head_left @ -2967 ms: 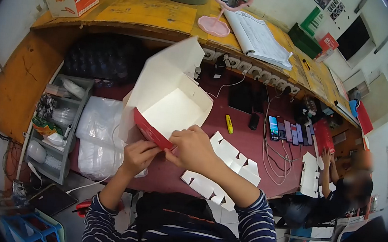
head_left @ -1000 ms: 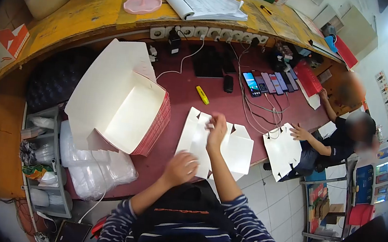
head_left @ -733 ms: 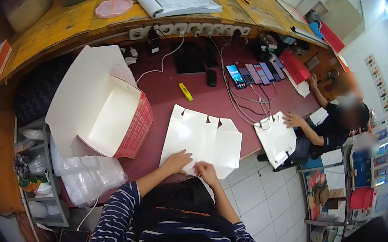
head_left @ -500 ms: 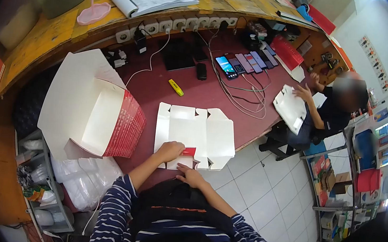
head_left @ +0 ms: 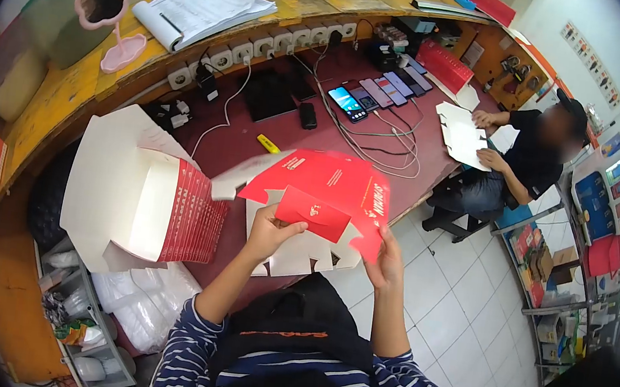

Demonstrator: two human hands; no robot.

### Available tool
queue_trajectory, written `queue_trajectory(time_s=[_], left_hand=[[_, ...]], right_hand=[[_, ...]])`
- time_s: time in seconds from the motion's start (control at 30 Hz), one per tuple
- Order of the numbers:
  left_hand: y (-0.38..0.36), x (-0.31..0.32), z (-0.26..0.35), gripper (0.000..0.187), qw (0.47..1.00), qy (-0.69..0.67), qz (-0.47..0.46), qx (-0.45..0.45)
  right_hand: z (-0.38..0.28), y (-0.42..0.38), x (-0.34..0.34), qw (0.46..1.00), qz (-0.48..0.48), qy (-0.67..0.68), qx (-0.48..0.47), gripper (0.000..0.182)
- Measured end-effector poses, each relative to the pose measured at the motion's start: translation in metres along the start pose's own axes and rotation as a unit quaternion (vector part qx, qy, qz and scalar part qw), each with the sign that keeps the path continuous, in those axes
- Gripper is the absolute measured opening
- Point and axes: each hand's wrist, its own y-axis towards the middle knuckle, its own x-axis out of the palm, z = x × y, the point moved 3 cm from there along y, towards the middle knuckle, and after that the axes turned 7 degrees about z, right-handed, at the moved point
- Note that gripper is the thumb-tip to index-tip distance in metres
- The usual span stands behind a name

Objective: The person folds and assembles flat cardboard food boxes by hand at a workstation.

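A flat, unfolded cardboard box blank point(head_left: 328, 172) is raised above the table, its red printed side facing me. My left hand point(head_left: 268, 236) pinches it at the lower left, thumb on a small red panel point(head_left: 313, 214) at the near edge. On the right, my right hand point(head_left: 386, 260) grips the blank's lower right corner. Beneath it lies a second blank point(head_left: 291, 259), white side up, partly hidden. To the left stands a large open white carton point(head_left: 109, 178) holding a row of red printed pieces point(head_left: 197, 215).
Several phones point(head_left: 347, 104) with cables lie farther back on the dark red table point(head_left: 255, 137), near a yellow highlighter point(head_left: 267, 143). A co-worker point(head_left: 517, 152) sits at the right with a white cardboard blank point(head_left: 463, 134). Wrapped plastic point(head_left: 148, 301) lies at the lower left.
Both hands have come up and away from the table, lifting a blank whose red side now faces me. Another white blank shows below. The co-worker's blank has moved onto the table edge.
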Motion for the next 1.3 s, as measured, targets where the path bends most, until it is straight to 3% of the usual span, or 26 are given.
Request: queue_trajectory(time_s=[0.03,0.07,0.13,0.2,0.27,0.3,0.37,0.43,0.5,0.53,0.6,0.63,0.7,0.8,0.83,0.93,1.0,1.07,1.2,1.3], left_hand=[[-0.001,0.006,0.002,0.022,1.000,0.013,0.009,0.018],[-0.001,0.011,0.002,0.020,0.999,0.026,0.019,0.037],[-0.005,0.022,0.000,0.020,0.999,-0.005,0.026,0.047],[-0.009,0.028,0.006,0.019,0.992,-0.074,0.069,0.078],[-0.011,0.029,0.008,0.020,0.993,-0.041,0.069,0.087],[-0.012,0.030,0.008,0.021,0.992,-0.044,0.081,0.085],[-0.015,0.034,0.010,0.022,0.991,-0.048,0.091,0.084],[-0.019,0.037,0.019,0.022,0.977,0.012,0.133,0.164],[-0.023,0.043,0.014,0.023,0.975,0.030,0.135,0.172],[-0.026,0.046,0.012,0.024,0.973,0.048,0.137,0.179],[-0.027,0.052,0.009,0.023,0.976,0.029,0.131,0.169],[-0.027,0.053,0.008,0.022,0.981,-0.008,0.133,0.144],[-0.027,0.051,0.006,0.021,0.983,-0.045,0.132,0.118],[-0.025,0.037,0.003,0.020,0.979,-0.054,0.149,0.129],[-0.026,0.035,0.004,0.022,0.980,-0.008,0.143,0.137],[-0.031,0.041,-0.005,0.026,0.975,0.080,0.132,0.158],[-0.033,0.047,-0.011,0.027,0.973,0.036,0.152,0.171],[-0.033,0.043,-0.009,0.027,0.969,0.034,0.161,0.184],[-0.029,0.035,-0.004,0.025,0.989,-0.016,0.098,0.110],[-0.028,0.049,0.001,0.025,0.993,-0.049,0.073,0.084]], right_hand=[[-0.009,-0.001,0.002,0.995,-0.010,-0.055,-0.080,0.026],[-0.010,-0.005,0.006,0.995,-0.010,-0.054,-0.084,0.026],[-0.012,-0.021,0.017,0.951,0.018,-0.169,-0.260,0.028],[-0.015,-0.028,0.019,0.951,0.023,-0.155,-0.267,0.030],[-0.019,-0.030,0.017,0.980,-0.050,-0.045,-0.187,0.027],[-0.022,-0.034,0.024,0.992,-0.056,-0.049,-0.104,0.024],[-0.025,-0.031,0.025,0.989,-0.022,-0.098,-0.111,0.020],[-0.020,-0.028,0.025,0.982,0.011,-0.147,-0.120,0.016],[-0.007,-0.031,0.024,0.879,0.060,-0.291,-0.373,0.013],[0.006,-0.029,0.027,0.888,0.095,-0.229,-0.388,0.015],[0.021,-0.026,0.031,0.945,0.129,-0.129,-0.272,0.008],[0.022,-0.025,0.033,0.945,0.128,-0.128,-0.273,0.008],[0.034,-0.020,0.031,0.988,0.126,0.055,-0.070,0.007],[0.024,-0.012,0.019,0.993,0.089,0.022,-0.069,0.011],[0.023,-0.011,0.017,0.985,0.078,-0.045,-0.145,0.006],[0.031,-0.021,0.033,0.965,0.110,-0.098,-0.219,0.005],[0.041,-0.018,0.042,0.995,0.077,0.033,-0.062,0.005],[0.050,-0.014,0.039,0.998,0.023,0.063,0.015,0.011],[0.050,-0.010,0.043,0.993,0.061,0.074,0.066,0.006],[0.057,-0.011,0.048,0.991,0.056,0.119,0.013,0.005]])
